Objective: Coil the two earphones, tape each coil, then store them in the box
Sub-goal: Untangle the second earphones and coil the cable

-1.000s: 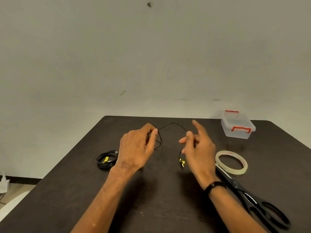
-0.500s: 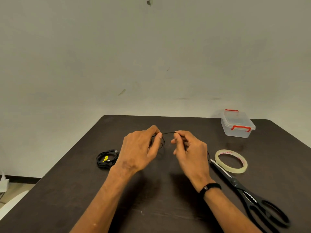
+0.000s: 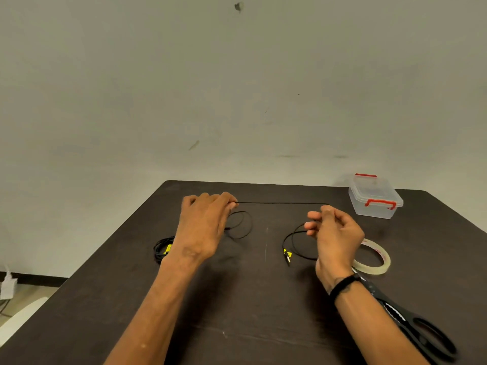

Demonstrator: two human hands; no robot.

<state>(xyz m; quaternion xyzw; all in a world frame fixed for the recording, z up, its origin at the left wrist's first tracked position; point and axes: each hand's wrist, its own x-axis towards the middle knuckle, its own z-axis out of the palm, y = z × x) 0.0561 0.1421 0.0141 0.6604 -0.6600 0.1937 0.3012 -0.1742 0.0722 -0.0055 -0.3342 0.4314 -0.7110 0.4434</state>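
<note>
Black earphone cable (image 3: 282, 203) is running taut btwn both hands, long axis left-right, roughly level, above the far half of the dark table (image 3: 263, 299). Left hand (image 3: 203, 227) is hovering palm-down, knuckles up, fingers curled, fingertips pinching the cable's left end; a couple of loose loops (image 3: 241, 224) are hanging just right of that hand. Right hand (image 3: 334, 233) is sitting thumb-side up, wrist angled in from near right, thumb & forefinger pinching the cable at its right end, other fingers loosely curled. From this hand the cable is curving down & left in an arc, ending at a plug w/ yellow tag (image 3: 286, 254) pointing toward the near edge. Second earphone (image 3: 161, 249), already coiled, w/ yellow tag, is lying on the table at left, partly hidden behind left wrist. Clear box (image 3: 375, 197) w/ red latches, lid on, is sitting far right. Tape roll (image 3: 374, 256) is lying flat just right of right hand. Black scissors (image 3: 416, 327) are lying near right, blades partly under right forearm; black band on that wrist.
</note>
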